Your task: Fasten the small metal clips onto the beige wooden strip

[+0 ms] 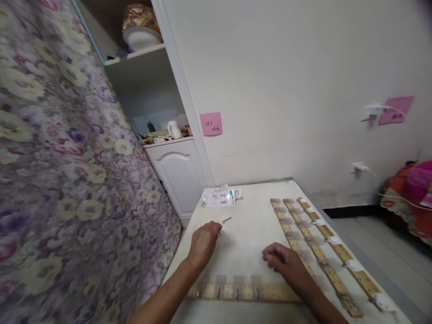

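Note:
My left hand [204, 243] is closed in a pinch over the white table [246, 243]. Something thin and small pokes out below its fingertips, too small to name. Just beyond those fingers lies a short grey strip [227, 220]. My right hand [282, 258] hovers over the table with its fingers loosely curled and thumb a little apart, and nothing shows in it. Close by it runs a wooden strip [294, 244] with holes and clear plastic pieces. Another wooden strip [229, 291] with clear pieces lies crosswise at the near side, partly behind my right forearm.
Farther right lie a second wooden strip [317, 250] with clear pieces and a wooden strip [344, 254] bearing several white hooks [354, 264]. Printed packets [218, 198] rest at the table's back left. A floral curtain [84, 180] hangs on the left, beside a cabinet [177, 175].

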`<state>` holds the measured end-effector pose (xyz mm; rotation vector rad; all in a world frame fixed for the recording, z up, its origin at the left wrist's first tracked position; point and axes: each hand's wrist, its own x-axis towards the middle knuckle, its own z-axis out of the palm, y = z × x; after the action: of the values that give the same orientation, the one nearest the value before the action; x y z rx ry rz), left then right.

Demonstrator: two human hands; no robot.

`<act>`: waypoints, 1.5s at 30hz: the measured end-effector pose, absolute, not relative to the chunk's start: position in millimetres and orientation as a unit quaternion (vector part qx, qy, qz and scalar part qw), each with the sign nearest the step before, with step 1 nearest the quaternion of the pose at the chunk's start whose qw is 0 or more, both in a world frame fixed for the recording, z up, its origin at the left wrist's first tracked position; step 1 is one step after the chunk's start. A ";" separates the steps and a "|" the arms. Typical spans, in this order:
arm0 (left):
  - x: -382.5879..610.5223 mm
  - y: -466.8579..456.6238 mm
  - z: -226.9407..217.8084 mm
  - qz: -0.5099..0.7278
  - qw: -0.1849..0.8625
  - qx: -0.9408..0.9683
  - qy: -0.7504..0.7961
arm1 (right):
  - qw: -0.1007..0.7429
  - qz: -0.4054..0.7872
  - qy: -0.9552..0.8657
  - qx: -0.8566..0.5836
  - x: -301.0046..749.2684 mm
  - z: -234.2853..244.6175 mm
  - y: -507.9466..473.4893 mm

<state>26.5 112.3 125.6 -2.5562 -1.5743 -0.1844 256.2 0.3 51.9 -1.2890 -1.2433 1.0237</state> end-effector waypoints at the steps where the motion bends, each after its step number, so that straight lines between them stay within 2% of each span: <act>1: 32.2 98.4 126.8 -0.076 0.069 -0.856 -0.506 | 0.519 0.452 -0.509 -0.518 250.4 50.9 0.5; 4: 46.3 59.7 126.5 -0.151 0.076 -0.885 -0.433 | 0.527 0.544 -0.463 -0.459 231.0 52.3 -2.9; 8: 56.9 26.9 122.8 -0.186 0.103 -0.901 -0.379 | 0.533 0.651 -0.374 -0.391 209.2 61.8 -15.5; 13: 59.7 10.5 119.7 -0.225 0.075 -0.895 -0.377 | 0.546 0.652 -0.377 -0.367 204.4 61.7 -21.3; 16: 58.9 3.1 116.7 -0.267 -0.016 -0.877 -0.400 | 0.546 0.605 -0.420 -0.400 214.4 55.8 -17.4; 23: 62.2 -17.0 91.1 -0.415 -0.333 -0.698 -0.480 | 0.504 0.494 -0.517 -0.485 245.3 59.4 -16.4; 29: 77.8 -28.5 57.0 -0.388 -0.601 -0.533 -0.452 | 0.457 0.444 -0.581 -0.508 262.0 63.2 -20.5; 36: 95.2 -40.2 32.2 -0.346 -0.694 -0.442 -0.451 | 0.399 0.448 -0.611 -0.516 270.7 60.4 -25.8; 45: 111.4 -47.7 -1.4 -0.355 -0.734 -0.344 -0.467 | 0.368 0.471 -0.622 -0.506 272.7 54.7 -26.1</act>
<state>111.4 -47.7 -1.4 -2.4236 -3.2884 -2.4988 272.7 -26.1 54.7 -1.2994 -1.5983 1.2085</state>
